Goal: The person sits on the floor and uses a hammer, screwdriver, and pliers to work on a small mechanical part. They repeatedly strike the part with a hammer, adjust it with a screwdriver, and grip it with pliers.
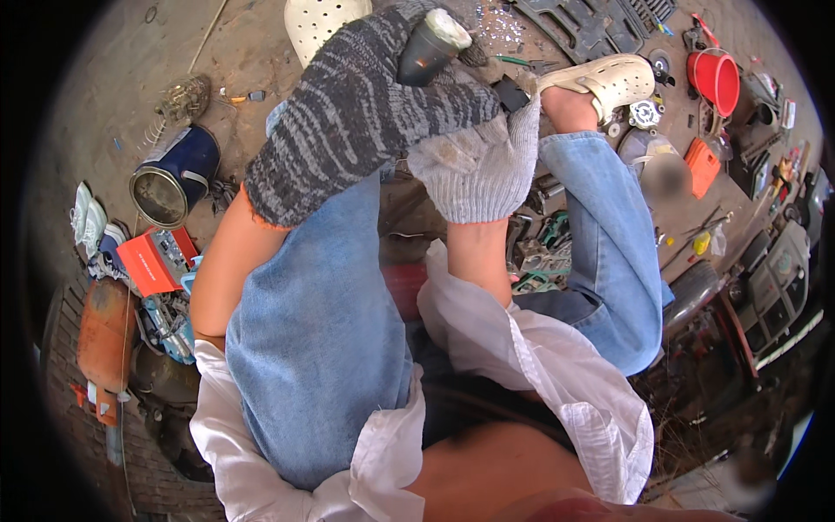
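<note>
Littered brown ground spreads out, dark-blue can at left, and over it the left hand, in dark striped knit, meets the pale-gloved right hand, fingers curled, on what I cannot tell. Left fingers grasp a white-ended black tapered cylinder!

At 12 o'clock, your left glove is coarse knitted cloth, your right glove a paler knit with a ribbed cuff. Between your fingers the dark piece looks smooth, its pale end rough. Your jeans are matt denim. At 10, the can is glossy painted metal; at 2, the bucket is smooth, shiny plastic; towards 8:30, the tank is scuffed, painted metal.
</note>
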Demonstrator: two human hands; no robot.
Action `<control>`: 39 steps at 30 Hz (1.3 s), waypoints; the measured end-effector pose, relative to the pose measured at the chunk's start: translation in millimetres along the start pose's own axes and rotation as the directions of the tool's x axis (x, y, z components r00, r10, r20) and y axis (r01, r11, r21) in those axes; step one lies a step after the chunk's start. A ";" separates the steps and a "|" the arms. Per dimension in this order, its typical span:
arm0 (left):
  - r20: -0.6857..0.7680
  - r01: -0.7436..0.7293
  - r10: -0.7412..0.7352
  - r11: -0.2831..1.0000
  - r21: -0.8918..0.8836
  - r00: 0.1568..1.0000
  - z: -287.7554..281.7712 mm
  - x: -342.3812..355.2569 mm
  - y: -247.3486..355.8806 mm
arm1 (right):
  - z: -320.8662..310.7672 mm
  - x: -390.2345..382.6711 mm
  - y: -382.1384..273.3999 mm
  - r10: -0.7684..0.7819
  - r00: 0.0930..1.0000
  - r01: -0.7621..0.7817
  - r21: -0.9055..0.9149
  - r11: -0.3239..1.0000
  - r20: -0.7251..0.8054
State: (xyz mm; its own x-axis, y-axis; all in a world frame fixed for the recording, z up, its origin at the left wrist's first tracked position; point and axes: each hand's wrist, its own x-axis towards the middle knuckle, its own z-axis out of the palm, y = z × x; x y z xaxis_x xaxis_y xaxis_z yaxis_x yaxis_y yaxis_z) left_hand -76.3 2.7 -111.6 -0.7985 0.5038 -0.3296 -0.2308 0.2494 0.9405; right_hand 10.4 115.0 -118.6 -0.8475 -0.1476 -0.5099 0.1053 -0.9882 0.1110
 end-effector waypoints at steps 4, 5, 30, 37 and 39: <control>0.025 -0.012 0.012 1.000 -0.002 1.000 0.6 -0.9 4.5 | -3.3 -1.3 1.0 -0.031 0.999 0.034 0.091 0.995 -0.034; 0.029 -0.012 0.012 1.000 0.002 1.000 0.7 -1.0 5.2 | -14.4 -2.5 -3.2 -0.035 0.999 0.037 0.059 0.998 -0.041; 0.065 0.059 -0.062 0.997 0.042 0.996 -4.9 -16.5 34.1 | -18.4 -4.2 -4.9 -0.610 0.771 0.428 -0.858 0.284 0.183; 0.130 0.035 -0.039 0.999 0.034 0.991 -3.3 -14.8 30.7 | -18.3 2.8 -9.8 -0.639 0.762 0.417 -0.834 0.361 0.105; 0.136 0.048 -0.056 0.997 0.063 0.989 -3.6 -13.2 30.6 | -17.0 3.2 -7.1 -0.674 0.739 0.347 -0.860 0.374 0.005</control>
State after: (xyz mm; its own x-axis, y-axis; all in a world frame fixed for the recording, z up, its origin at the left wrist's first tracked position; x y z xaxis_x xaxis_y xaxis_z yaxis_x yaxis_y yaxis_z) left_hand -74.8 0.7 -78.2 -0.7012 0.5970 -0.3898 -0.2328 0.3251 0.9166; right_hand 15.8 120.9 -135.5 -0.6997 0.5573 -0.4471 0.1928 -0.4553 -0.8692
